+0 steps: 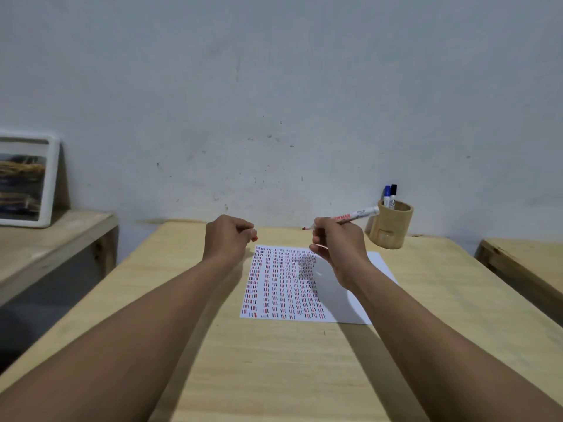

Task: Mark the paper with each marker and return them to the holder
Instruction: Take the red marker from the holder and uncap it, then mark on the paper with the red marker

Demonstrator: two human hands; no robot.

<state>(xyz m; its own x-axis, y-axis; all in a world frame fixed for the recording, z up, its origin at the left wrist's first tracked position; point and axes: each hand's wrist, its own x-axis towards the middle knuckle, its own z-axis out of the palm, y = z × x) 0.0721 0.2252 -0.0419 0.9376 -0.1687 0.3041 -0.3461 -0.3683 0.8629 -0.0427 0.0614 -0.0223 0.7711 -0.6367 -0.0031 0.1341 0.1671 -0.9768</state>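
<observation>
A white sheet of paper (341,296) lies on the wooden table (274,360), its left two thirds filled with rows of short red, blue and black dashes. My right hand (338,245) hovers above the paper's far edge, shut on an uncapped red marker (350,217) whose red tip points left. My left hand (228,236) is raised beside the paper's far left corner, curled around a small red cap (254,238) that peeks out at the fingertips. A wooden holder (391,226) at the far right has a blue marker (386,195) and a black marker (393,192) standing in it.
A plain wall runs right behind the table's far edge. A lower wooden bench (45,239) at the left carries a framed picture (24,181) that leans on the wall. Another wooden surface (524,263) starts at the right.
</observation>
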